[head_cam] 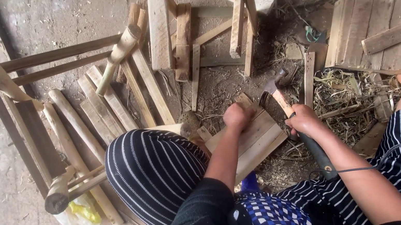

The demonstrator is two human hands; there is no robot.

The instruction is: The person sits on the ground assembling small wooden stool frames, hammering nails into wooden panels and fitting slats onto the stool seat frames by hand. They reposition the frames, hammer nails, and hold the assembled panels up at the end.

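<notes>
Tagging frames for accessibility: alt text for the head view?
A person's right hand grips a wooden-handled steel claw hammer while the left hand steadies small pale wooden boards on a dirt floor, with a rough pole frame beside them.

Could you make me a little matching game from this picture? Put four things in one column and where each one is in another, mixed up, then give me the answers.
Things:
1. hammer
2. yellow plastic bag
3. small wooden panel
4. slatted wooden board

Places:
A. on the ground at the far left, beside a round-legged wooden frame
B. held in the right hand
C. lying in straw at the upper right
D. under the left hand, in front of the knees

Pairs: 1-B, 2-A, 3-D, 4-C
</notes>
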